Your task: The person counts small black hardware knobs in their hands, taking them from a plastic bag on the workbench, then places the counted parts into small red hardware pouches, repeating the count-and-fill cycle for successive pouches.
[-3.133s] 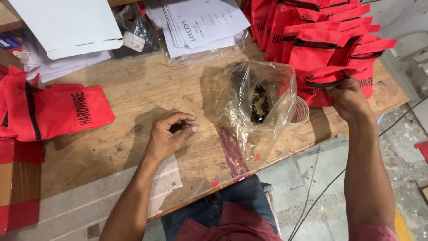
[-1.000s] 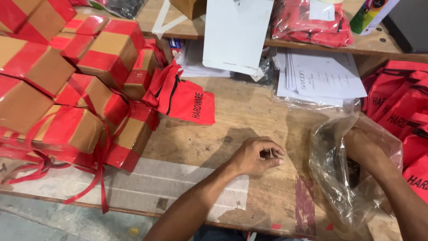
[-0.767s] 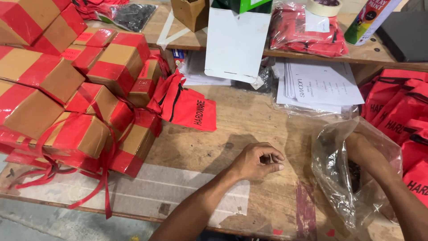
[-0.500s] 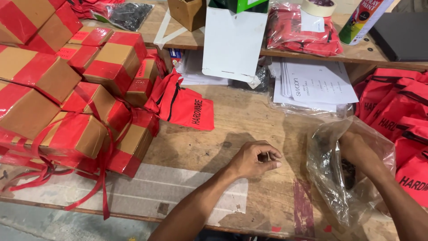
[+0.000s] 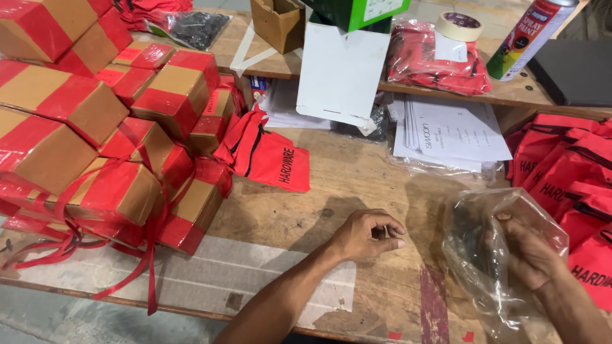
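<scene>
Head view: right hand [image 5: 532, 255] deeper in bag [image 5: 484, 255]

On the workbench [image 5: 357, 185], a stack of taped boxes [image 5: 95, 134] fills the left side. Just right of it lies a cloth pouch [image 5: 274, 159]. The left hand [image 5: 366, 234] rests near the bench's front, in the middle. To its right, the right hand [image 5: 529, 255] sits inside a plastic bag [image 5: 484, 255]. Behind the bag lies a stack of papers [image 5: 452, 134]; more pouches [image 5: 567, 178] pile at the far right. On the shelf behind stand a tape roll [image 5: 459, 27] and a spray can [image 5: 529, 35].
</scene>
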